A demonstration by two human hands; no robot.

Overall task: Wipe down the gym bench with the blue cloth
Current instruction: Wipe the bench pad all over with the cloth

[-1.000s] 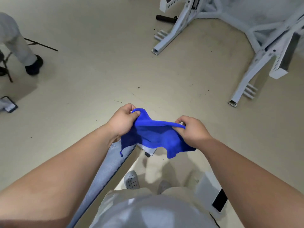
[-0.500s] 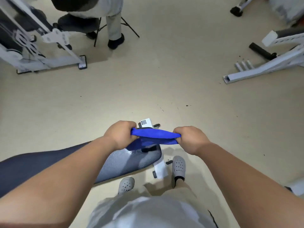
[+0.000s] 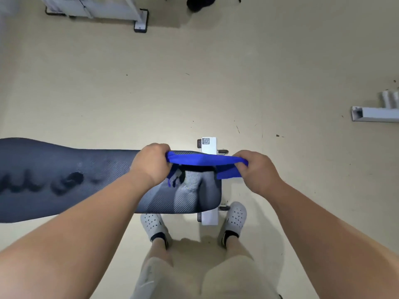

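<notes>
A long dark padded gym bench (image 3: 64, 180) runs from the left edge to the middle of the view. A blue cloth (image 3: 203, 160) is stretched taut between my two hands, a little above the bench's right end. My left hand (image 3: 151, 162) grips the cloth's left end over the pad. My right hand (image 3: 257, 171) grips the right end, just past the end of the pad. A loose corner of the cloth hangs below each fist.
The bench's white foot bar (image 3: 209, 145) with a code sticker crosses under its right end. My feet in white clogs (image 3: 236, 214) stand just in front of it. A white machine frame (image 3: 138, 20) is at the top left, a white rack foot (image 3: 375, 114) at the right edge.
My view has swung left, so the bench now lies across the frame in full. My hands have pulled further apart and the cloth is stretched flatter over the bench end.
</notes>
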